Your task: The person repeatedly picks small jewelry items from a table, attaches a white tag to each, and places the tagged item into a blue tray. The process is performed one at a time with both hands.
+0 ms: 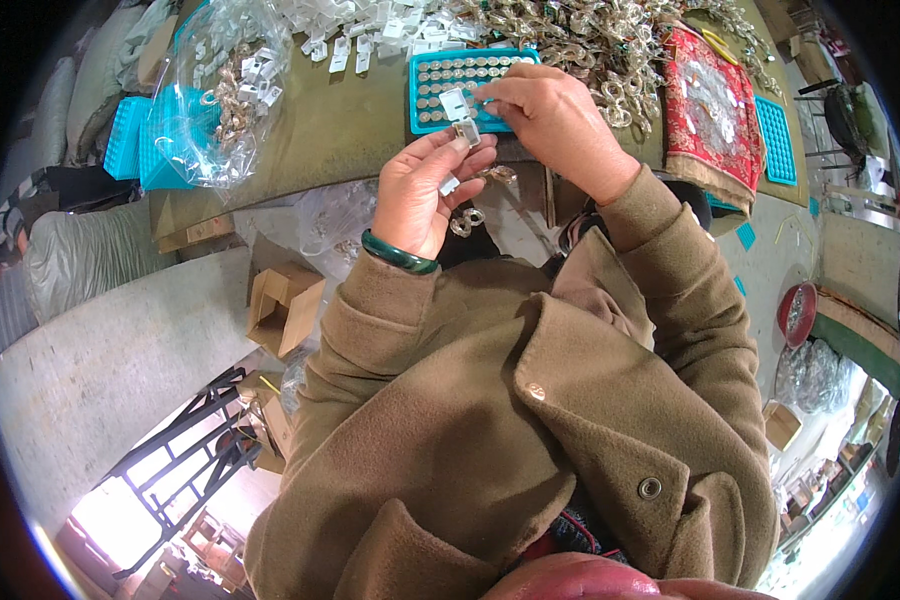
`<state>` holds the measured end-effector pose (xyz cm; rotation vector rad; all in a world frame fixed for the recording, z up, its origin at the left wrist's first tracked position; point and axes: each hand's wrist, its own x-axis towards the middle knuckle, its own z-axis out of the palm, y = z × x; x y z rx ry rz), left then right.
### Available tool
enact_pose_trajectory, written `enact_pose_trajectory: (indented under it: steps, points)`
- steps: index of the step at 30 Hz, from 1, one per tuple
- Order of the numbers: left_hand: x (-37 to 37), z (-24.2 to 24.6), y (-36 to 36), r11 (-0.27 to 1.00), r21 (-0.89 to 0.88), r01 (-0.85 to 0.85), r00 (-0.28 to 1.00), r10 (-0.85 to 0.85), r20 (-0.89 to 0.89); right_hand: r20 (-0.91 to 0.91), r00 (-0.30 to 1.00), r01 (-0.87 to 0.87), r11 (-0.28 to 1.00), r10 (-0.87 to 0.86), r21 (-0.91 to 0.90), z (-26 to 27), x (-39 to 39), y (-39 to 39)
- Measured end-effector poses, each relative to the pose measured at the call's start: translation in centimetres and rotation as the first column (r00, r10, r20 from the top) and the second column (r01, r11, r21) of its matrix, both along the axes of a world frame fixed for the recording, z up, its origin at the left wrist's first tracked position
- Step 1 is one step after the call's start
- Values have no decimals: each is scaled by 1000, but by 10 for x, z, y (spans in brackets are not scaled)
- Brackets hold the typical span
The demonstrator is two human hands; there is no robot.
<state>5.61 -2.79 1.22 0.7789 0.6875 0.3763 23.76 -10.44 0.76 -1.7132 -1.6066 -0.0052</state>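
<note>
My left hand point(418, 186), with a green bangle at the wrist, holds a small white plastic battery case point(456, 106) with its lid swung up. A second white piece point(448, 184) shows between the lower fingers. Coiled clear string-light wire point(466, 221) hangs below that hand. Just right of the case, my right hand point(562, 124) has its thumb and fingertips close together over a blue plastic tray point(414, 101). Whether anything small is between them I cannot tell. Rows of silver coin cells point(446, 65) sit in the tray's pockets.
White cases point(390, 30) and coiled string lights point(592, 45) are heaped at the table's back. A clear bag point(225, 142) and blue trays point(124, 139) stand left. On the right lies red patterned cloth point(679, 112) with clear bits. A cardboard box point(281, 307) sits below.
</note>
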Motion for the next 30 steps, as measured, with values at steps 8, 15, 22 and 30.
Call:
enact_pose_trajectory:
  steps: [8, 15, 22, 30]
  points:
    - [-3, -1, 3, 1000, -23, 7, 1000, -7, 10, 88, 996, -34, 999, 33, 11, -4, 2, -1]
    - [-3, -2, 3, 1000, -19, -1, 1000, 1, 10, 60, 996, 69, 997, -70, 22, 2, 3, -1]
    - [-3, -3, 3, 1000, -25, 3, 1000, -3, 7, 62, 998, 20, 1000, -18, -21, -5, -1, 6]
    - [-2, -1, 2, 999, -34, -5, 1000, 5, -8, 81, 996, -14, 996, 21, -85, -4, 4, 4]
